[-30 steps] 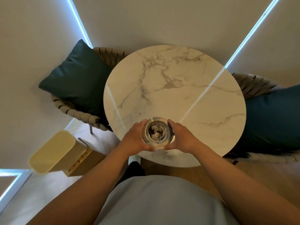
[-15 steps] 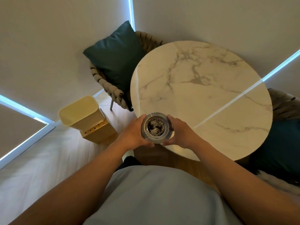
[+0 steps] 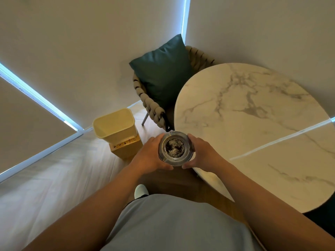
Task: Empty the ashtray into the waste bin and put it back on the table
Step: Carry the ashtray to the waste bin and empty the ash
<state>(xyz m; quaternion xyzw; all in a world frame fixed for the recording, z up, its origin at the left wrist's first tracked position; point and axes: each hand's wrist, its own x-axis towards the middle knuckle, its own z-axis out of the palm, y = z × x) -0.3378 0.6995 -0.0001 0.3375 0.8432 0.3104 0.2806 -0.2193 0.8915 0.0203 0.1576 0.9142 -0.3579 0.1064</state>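
Here, both forearms stretched forward from the grey-shirted torso, bare to the elbow, converging on one object. Left hand [image 3: 151, 154] cupped against the left wall of the ashtray [image 3: 175, 148], thumb curled under its near rim, fingers [image 3: 154, 140] pressed together and wrapped along the far side. Right hand [image 3: 204, 153] mirrored on the right wall, thumb tucked at the near rim, fingers close together around the glass. Ashtray held level between the two palms, mouth up, a dark pile of ash and pale grit inside. Held at the near-left edge of the round marble bench [image 3: 253, 124], partly over the wooden floor [image 3: 54, 178]; lifted or touching the edge, cannot tell. Waste bin [image 3: 116, 126], pale yellow with an open top, standing on the floor to the left beyond the left hand, well apart from the ashtray. Woven chair [image 3: 150, 104] with a dark green cushion [image 3: 163, 71] between bin and bench. White shoe tip [image 3: 141, 191] below the hands.
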